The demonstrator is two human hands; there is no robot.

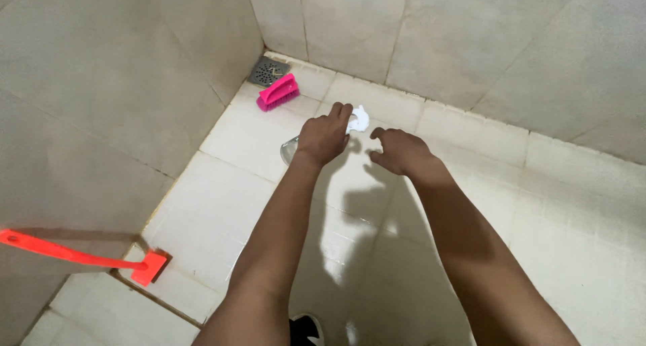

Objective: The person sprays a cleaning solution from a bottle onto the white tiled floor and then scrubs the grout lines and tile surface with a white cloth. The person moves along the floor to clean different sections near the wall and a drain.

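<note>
Near the middle top of the frame, the left hand (324,134) is pinching a small white wad (359,119), perhaps crumpled paper or cloth, at its left edge, while something clear (289,149), partly hidden, is showing under the wrist. The right hand (398,151) is hovering just beside it, fingers loosely curled and holding nothing. The wad is looking light, soft and easily torn if wet, so a gentle pinch across its bulk would suit. A pink brush (277,92) is lying by the drain (268,70) in the upper left corner; a red scraper (81,257) is resting at lower left.
</note>
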